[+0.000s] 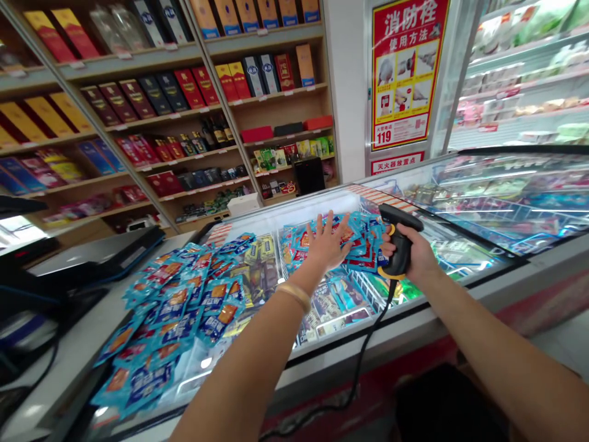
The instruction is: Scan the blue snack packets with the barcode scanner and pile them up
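My left hand [326, 242] is spread, palm down, over a pile of blue-and-red snack packets [368, 236] on the glass lid of a chest freezer [331, 344]. Whether the palm presses on them, I cannot tell. In my right hand [416, 255] is a black and yellow barcode scanner [399, 236], gripped by its handle, its head tilted up to the left beside the pile. A black cable [363, 350] runs down from the handle. Another, larger heap of blue snack packets [177, 307] lies on the left part of the lid.
Left of the freezer, a counter [92, 331] carries a dark flat machine [99, 255]. Frozen goods in wire baskets show through the glass. Behind stand shelves [276, 37] of boxed bottles, a red fire-hydrant poster [407, 73] and a lit display cooler [524, 80] at the right.
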Tool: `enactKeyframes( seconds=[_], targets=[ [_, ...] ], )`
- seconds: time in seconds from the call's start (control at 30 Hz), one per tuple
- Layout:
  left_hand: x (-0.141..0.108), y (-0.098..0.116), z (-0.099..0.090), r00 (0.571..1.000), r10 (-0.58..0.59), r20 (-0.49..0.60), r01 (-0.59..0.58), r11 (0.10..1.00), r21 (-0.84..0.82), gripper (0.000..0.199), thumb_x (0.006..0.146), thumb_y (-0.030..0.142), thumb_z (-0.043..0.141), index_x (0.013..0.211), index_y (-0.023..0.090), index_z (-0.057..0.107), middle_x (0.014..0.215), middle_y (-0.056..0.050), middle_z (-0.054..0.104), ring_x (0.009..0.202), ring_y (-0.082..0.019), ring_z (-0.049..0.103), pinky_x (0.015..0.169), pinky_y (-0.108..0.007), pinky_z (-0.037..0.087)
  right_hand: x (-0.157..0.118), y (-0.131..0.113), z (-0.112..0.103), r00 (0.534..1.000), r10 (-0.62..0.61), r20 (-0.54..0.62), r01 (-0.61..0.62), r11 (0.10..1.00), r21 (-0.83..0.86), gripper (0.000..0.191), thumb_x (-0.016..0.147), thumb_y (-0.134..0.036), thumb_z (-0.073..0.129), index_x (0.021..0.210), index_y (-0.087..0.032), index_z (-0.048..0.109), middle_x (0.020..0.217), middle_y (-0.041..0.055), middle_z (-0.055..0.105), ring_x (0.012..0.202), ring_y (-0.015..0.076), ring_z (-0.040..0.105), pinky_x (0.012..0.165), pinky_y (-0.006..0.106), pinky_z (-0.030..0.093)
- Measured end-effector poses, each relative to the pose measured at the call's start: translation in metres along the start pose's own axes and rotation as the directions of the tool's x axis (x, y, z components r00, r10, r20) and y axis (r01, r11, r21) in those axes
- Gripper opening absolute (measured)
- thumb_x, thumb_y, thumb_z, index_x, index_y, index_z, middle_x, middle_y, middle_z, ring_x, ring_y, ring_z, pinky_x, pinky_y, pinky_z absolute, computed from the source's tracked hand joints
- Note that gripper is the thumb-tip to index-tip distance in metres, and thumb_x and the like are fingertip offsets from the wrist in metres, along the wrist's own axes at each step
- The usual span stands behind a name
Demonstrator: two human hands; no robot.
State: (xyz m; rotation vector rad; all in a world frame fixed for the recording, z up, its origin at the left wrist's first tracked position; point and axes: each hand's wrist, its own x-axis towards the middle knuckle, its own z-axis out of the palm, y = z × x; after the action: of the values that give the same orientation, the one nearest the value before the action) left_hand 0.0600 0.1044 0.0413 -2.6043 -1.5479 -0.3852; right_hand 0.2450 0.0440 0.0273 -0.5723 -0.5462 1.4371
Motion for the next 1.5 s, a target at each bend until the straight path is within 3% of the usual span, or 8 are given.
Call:
enactKeyframes(
  seconds=[0.23,0.47,0.67,0.83,1.07,1.27,1.4,1.5],
  targets=[
    [-0.036,-0.015,-0.007,0.994,-0.102,0.032,0.103,0.993,-0.049,0.093,0.080,0.060,0.060,0.153,0.036,0.008,0.163,-0.010,0.001,0.147,-0.039,-0.001,0.115,-0.063,0.008,-0.006,0.014,0.006,1.000,-0.014,0.001,0.014,1.000,0.011,0.019,0.069,-0.030,0.070,0.076,-0.019,0.055,0.063,-0.0017,0.051,0.046,0.0065,0.042,0.040,0.018,0.042],
    [-0.077,-0.027,-0.010,0.996,-0.080,0.043,0.079,0.997,0.009,0.088,0.080,0.059,0.062,0.152,0.040,0.015,0.163,-0.009,0.003,0.147,-0.039,-0.002,0.115,-0.064,0.009,-0.009,0.035,0.021,1.000,0.003,-0.006,-0.003,1.000,0.029,0.020,0.069,-0.028,0.071,0.076,-0.019,0.055,0.061,-0.0018,0.053,0.046,0.0075,0.044,0.040,0.019,0.045],
    [-0.070,-0.018,0.018,0.958,-0.264,-0.114,0.270,0.962,0.041,0.080,0.086,0.058,0.054,0.152,0.038,0.016,0.161,-0.009,0.015,0.147,-0.038,0.008,0.114,-0.065,0.011,-0.014,0.052,0.037,0.999,-0.022,-0.044,0.023,1.000,0.020,0.022,0.066,-0.028,0.072,0.074,-0.018,0.054,0.059,-0.0010,0.053,0.044,0.0073,0.044,0.038,0.018,0.043],
    [-0.076,-0.019,0.005,0.936,-0.325,-0.136,0.314,0.945,-0.097,0.075,0.089,0.053,0.051,0.153,0.035,0.017,0.161,-0.011,0.015,0.148,-0.035,0.008,0.115,-0.062,0.013,-0.024,0.047,0.041,0.999,-0.013,-0.043,0.014,1.000,0.010,0.018,0.069,-0.026,0.069,0.076,-0.017,0.055,0.060,-0.0005,0.054,0.045,0.0063,0.045,0.039,0.017,0.043],
    [-0.190,-0.103,-0.059,0.928,-0.254,-0.274,0.242,0.967,-0.079,0.100,0.075,0.059,0.067,0.154,0.028,0.014,0.160,-0.019,0.011,0.147,-0.038,0.009,0.113,-0.064,0.012,-0.028,0.058,0.066,0.995,0.086,0.055,-0.085,0.996,-0.028,0.020,0.069,-0.028,0.069,0.077,-0.018,0.054,0.062,-0.0021,0.053,0.043,0.0067,0.044,0.038,0.018,0.043],
    [-0.295,-0.174,-0.074,0.872,-0.444,-0.206,0.475,0.869,0.137,0.106,0.064,0.057,0.076,0.152,0.030,0.024,0.161,-0.016,0.006,0.145,-0.047,0.000,0.107,-0.072,0.014,-0.026,0.103,0.105,0.956,0.228,0.186,-0.214,0.973,-0.091,0.014,0.074,-0.028,0.066,0.078,-0.018,0.056,0.062,-0.0014,0.054,0.044,0.0073,0.046,0.039,0.019,0.044],
    [-0.309,-0.185,-0.060,0.826,-0.564,-0.014,0.560,0.817,0.138,0.092,0.073,0.056,0.068,0.151,0.034,0.025,0.160,-0.016,0.015,0.145,-0.046,0.004,0.103,-0.074,0.020,-0.026,0.125,0.122,0.930,0.302,0.212,-0.280,0.952,-0.127,0.013,0.077,-0.028,0.064,0.078,-0.018,0.056,0.062,-0.0016,0.054,0.044,0.0079,0.046,0.040,0.020,0.043],
    [-0.296,-0.178,-0.053,0.818,-0.575,0.008,0.571,0.813,0.111,0.087,0.076,0.056,0.065,0.151,0.036,0.025,0.160,-0.014,0.015,0.145,-0.046,0.005,0.103,-0.074,0.022,-0.023,0.136,0.128,0.919,0.328,0.217,-0.300,0.942,-0.154,0.014,0.076,-0.028,0.066,0.075,-0.018,0.056,0.061,-0.0012,0.055,0.044,0.0080,0.046,0.040,0.020,0.042]
  ],
)
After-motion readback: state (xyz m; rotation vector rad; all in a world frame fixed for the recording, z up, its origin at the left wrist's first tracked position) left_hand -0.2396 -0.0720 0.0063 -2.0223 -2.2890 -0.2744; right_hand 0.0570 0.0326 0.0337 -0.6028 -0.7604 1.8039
